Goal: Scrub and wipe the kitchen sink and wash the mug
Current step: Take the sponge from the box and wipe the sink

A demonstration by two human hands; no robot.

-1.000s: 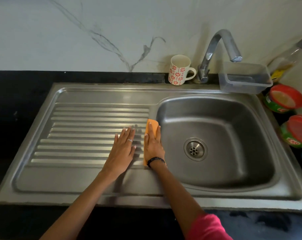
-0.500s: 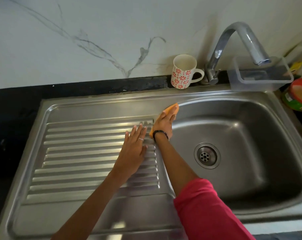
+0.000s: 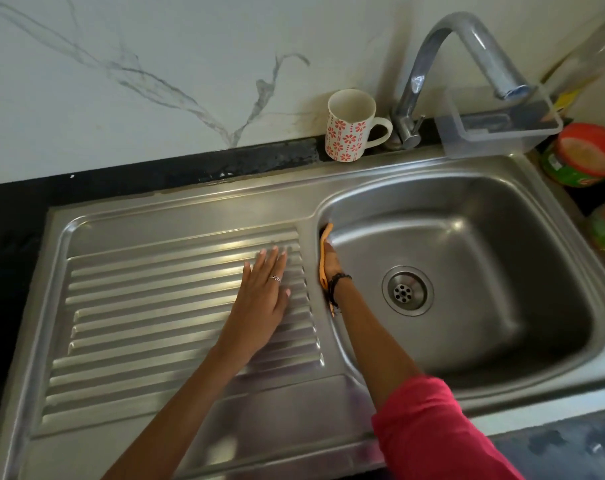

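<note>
Two hands are at work on the sink (image 3: 190,216). My left hand (image 3: 261,299) lies flat on the ribbed draining part, fingers straight and close together, holding nothing. It has a ring on one finger. My right hand (image 3: 332,259) is down inside the bowl of the sink, against its left wall. It presses an orange sponge (image 3: 323,251) to that wall. I see only the thin edge of the sponge, between my hand and the metal. I cannot tell how my fingers bend on it. A dark band is on that wrist, and my sleeve (image 3: 432,431) is pink.

The mug (image 3: 347,128) stands upright on the back edge, just left of the tap (image 3: 460,39). It is white with red flowers, and its handle points to the tap. The drain (image 3: 407,291) sits in the middle of the bowl, near my right arm. A clear plastic box (image 3: 495,136) stands right of the tap. Two round tubs with red lids (image 3: 583,154) are on the dark surface (image 3: 13,206) at the far right.
</note>
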